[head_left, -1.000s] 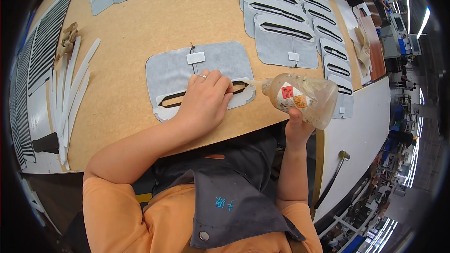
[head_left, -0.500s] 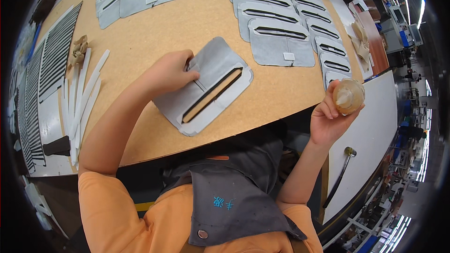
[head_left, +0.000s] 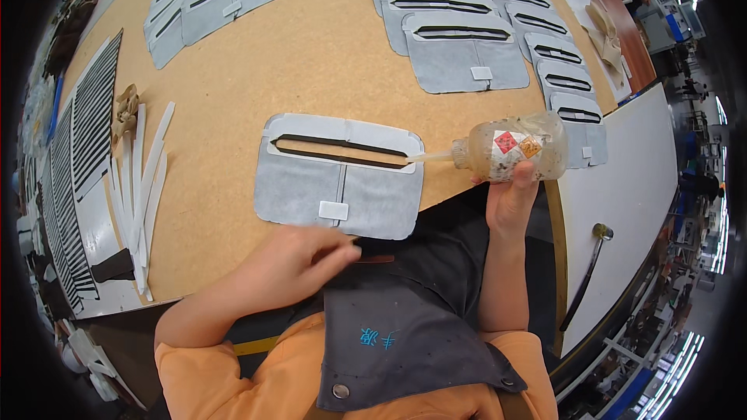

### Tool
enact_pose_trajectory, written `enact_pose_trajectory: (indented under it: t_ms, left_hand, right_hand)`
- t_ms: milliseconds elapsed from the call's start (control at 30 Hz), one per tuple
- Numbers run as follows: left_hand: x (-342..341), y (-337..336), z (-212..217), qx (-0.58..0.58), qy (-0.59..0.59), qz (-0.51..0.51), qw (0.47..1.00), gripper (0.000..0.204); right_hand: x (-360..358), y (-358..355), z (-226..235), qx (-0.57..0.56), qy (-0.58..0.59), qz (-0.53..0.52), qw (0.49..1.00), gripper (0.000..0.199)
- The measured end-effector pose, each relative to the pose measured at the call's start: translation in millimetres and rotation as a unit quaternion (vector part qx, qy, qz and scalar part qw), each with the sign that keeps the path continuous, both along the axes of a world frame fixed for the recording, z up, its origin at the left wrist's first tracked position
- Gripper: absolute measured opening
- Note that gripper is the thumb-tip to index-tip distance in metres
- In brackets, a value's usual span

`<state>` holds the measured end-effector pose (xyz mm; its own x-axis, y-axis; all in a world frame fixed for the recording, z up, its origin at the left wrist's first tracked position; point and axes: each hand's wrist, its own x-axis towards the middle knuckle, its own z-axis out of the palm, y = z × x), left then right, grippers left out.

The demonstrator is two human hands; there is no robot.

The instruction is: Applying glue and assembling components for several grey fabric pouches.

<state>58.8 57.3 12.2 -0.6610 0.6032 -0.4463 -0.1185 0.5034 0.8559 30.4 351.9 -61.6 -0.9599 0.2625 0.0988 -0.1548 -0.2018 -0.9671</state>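
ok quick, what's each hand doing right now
Left hand: holds nothing, fingers loosely curled at the near edge of the grey fabric panel.
Right hand: closed around the squeeze bottle, nozzle at the panel's slot.

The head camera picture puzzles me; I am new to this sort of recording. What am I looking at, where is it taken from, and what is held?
There is no machine here: a person works with two bare hands. The camera sits on their head and looks down, so the forearms come in from the lower edge, and the wide lens bends straight edges. The right hand holds a squeeze bottle on its side, its nozzle tip at the end of the slot in a grey fabric piece lying on the tan table. The left hand holds nothing and rests at the table's near edge, just below that piece. More grey pieces lie in rows farther away, and white strips lie to the left.
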Motion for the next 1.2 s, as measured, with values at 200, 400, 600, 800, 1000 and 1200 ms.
enact_pose_trajectory:
  t_ms: [200,400,600,800,1000,1200]
  left_hand:
    - [-53,36,-55,-0.046,0.487,0.039,0.871,0.015]
    - [-59,39,-65,-0.029,0.456,0.021,0.889,0.017]
    - [-59,40,-67,-0.027,0.447,0.027,0.894,0.017]
    - [-59,40,-66,-0.02,0.447,0.036,0.894,0.017]
    - [-58,39,-68,-0.017,0.45,0.045,0.892,0.018]
    - [-59,40,-67,-0.023,0.449,0.042,0.892,0.017]
  right_hand:
    - [7,-4,-2,0.081,0.065,-0.038,0.994,0.077]
    - [13,-6,-8,0.135,0.09,-0.037,0.986,0.081]
    - [12,-4,-3,0.162,0.089,-0.016,0.983,0.084]
    - [11,-5,-6,0.16,0.114,-0.015,0.98,0.079]
    - [12,15,12,-0.042,0.022,-0.007,0.999,0.073]
    - [28,-6,-2,-0.012,-0.013,-0.087,0.996,0.074]
